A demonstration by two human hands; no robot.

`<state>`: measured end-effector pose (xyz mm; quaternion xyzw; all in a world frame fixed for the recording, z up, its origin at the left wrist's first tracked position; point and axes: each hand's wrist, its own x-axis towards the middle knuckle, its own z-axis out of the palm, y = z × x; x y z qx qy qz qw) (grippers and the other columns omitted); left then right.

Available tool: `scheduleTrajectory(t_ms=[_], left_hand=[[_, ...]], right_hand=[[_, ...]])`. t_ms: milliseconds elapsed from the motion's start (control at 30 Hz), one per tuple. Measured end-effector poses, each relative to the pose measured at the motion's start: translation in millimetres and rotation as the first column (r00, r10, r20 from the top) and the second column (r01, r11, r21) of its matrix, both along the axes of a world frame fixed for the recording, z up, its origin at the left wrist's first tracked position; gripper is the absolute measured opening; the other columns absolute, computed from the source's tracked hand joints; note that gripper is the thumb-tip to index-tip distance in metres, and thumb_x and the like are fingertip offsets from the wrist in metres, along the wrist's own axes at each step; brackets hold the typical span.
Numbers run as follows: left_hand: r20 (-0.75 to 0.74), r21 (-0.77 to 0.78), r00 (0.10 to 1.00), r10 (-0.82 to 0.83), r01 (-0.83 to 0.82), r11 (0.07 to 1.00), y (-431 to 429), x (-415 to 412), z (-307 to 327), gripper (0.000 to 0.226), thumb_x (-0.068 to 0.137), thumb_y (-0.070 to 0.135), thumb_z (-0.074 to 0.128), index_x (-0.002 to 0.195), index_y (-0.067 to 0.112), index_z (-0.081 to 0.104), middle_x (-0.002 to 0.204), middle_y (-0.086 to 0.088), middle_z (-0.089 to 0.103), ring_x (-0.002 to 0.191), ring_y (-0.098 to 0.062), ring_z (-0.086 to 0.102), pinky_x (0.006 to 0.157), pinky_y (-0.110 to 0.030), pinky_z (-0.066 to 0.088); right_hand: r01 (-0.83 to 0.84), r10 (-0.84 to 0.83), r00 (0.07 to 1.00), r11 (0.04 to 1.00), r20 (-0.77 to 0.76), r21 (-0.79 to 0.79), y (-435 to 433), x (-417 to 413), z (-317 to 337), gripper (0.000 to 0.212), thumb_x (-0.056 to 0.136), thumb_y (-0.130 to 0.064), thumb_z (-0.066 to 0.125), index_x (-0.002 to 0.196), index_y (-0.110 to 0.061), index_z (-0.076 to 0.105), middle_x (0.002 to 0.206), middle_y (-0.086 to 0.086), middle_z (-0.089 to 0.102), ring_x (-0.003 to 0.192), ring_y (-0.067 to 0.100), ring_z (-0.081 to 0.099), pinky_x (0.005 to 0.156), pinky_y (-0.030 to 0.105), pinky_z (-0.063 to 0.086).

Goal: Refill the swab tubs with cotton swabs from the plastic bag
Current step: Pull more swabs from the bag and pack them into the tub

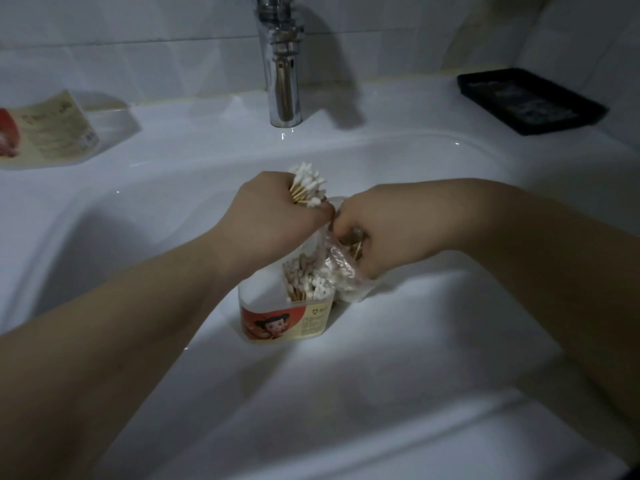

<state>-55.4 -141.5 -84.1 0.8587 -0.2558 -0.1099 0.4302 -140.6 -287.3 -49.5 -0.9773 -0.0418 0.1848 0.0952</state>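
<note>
Within the sink basin point(415, 341): 1 part-filled swab tub point(284, 323), upright, centre; left hand point(273, 209) fisted round 1 bundle of cotton swabs point(308, 185) above it; right hand point(377, 233) pinching the plastic bag point(341, 271) just right of the tub; risk: a slackened fist would scatter swabs into the basin.

The scene is dimly lit, with a brighter pool of light around the tub point(284, 323) in the middle of the sink point(450, 143), and the corners are darkened. The shadow of the tap point(282, 64) is thrown rightward onto the wall point(138, 36), so the light is judged to come from the left. Small glints are seen on the sink's rim, which is bowed by the wide lens. The cotton swabs point(308, 183) are nearly washed out, the plastic bag point(341, 268) is smeared, and detail is softened throughout.
</note>
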Motion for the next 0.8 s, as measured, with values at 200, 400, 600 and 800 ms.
scheduleTrajectory(t_ms=[200, 400, 600, 800], left_hand=[[-0.006, -0.028, 1.000, 0.006, -0.006, 1.000, 0.6, 1.3, -1.1, 0.033, 0.085, 0.031, 0.070, 0.063, 0.017, 0.050, 0.045, 0.009, 0.042, 0.052, -0.016, 0.041, 0.059, -0.037, 0.040], [0.044, -0.060, 0.999, 0.020, -0.017, 0.998, 0.2, 0.6, 0.4, 0.029, 0.087, 0.032, 0.068, 0.075, 0.007, 0.059, 0.055, 0.004, 0.048, 0.056, -0.017, 0.045, 0.061, -0.037, 0.044], [0.117, -0.282, 0.992, 0.040, -0.005, 0.959, -1.8, -6.1, 13.0, 0.029, 0.088, 0.031, 0.066, 0.083, 0.004, 0.060, 0.062, 0.001, 0.053, 0.059, -0.014, 0.048, 0.061, -0.046, 0.049], [0.182, -0.181, 0.983, -0.010, 0.044, 0.983, -0.8, -13.1, 14.5, 0.019, 0.090, 0.032, 0.066, 0.088, 0.015, 0.072, 0.080, 0.000, 0.073, 0.076, -0.015, 0.067, 0.074, -0.041, 0.054]], right_hand=[[-0.050, 0.060, 0.988, 0.996, 0.143, -0.075, 3.1, 4.0, -7.4, 0.022, 0.076, -0.030, 0.071, 0.066, -0.035, 0.052, 0.076, -0.007, 0.063, 0.069, 0.013, 0.060, 0.069, 0.038, 0.057], [-0.087, 0.100, 0.980, 0.992, 0.169, -0.087, -0.8, 7.2, -9.4, 0.006, 0.076, -0.023, 0.065, 0.075, -0.027, 0.061, 0.075, -0.005, 0.064, 0.068, 0.012, 0.057, 0.067, 0.034, 0.053], [-0.020, 0.031, 0.962, 0.999, 0.271, -0.042, -4.2, 6.0, 0.8, 0.008, 0.083, -0.031, 0.067, 0.077, -0.025, 0.065, 0.068, -0.005, 0.062, 0.063, 0.009, 0.057, 0.064, 0.033, 0.051], [0.120, -0.162, 0.936, 0.982, 0.314, 0.149, -17.1, 1.1, 13.7, 0.004, 0.082, -0.025, 0.073, 0.081, -0.028, 0.070, 0.070, -0.009, 0.071, 0.066, 0.002, 0.067, 0.063, 0.027, 0.052]])
